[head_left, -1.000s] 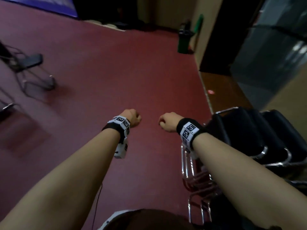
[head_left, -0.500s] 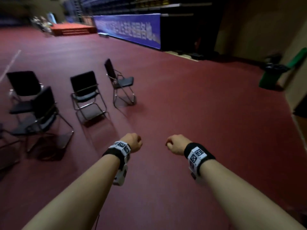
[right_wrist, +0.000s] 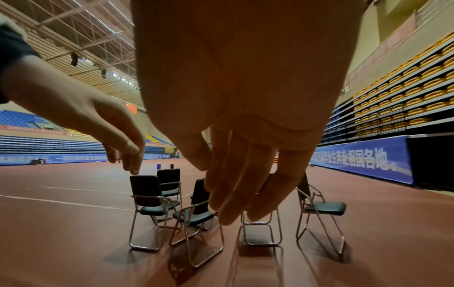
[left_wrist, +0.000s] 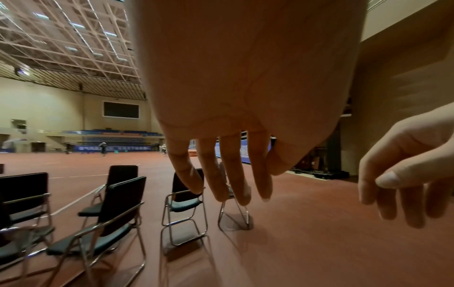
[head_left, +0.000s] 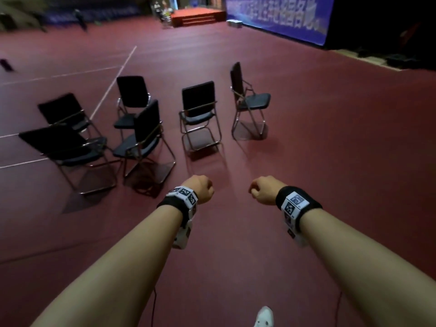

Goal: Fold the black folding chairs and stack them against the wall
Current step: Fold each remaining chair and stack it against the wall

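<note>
Several black folding chairs with chrome frames stand unfolded on the red floor ahead of me. The nearest chair is ahead to the left, another chair stands straight ahead, and a side-on chair is at the right of the group. My left hand and right hand are held out side by side, short of the chairs and touching nothing. In the left wrist view my left hand hangs with loose, empty fingers. The right wrist view shows my right hand the same way.
A blue banner runs along the far right wall, with a red stage beside it. White court lines cross the floor left of the chairs. My white shoe shows at the bottom edge. Tiered seating rises on the right.
My view has swung left, away from the folded chairs stacked by the wall, onto the group of unfolded chairs, which now look closer. Both hands stay held out and empty.
</note>
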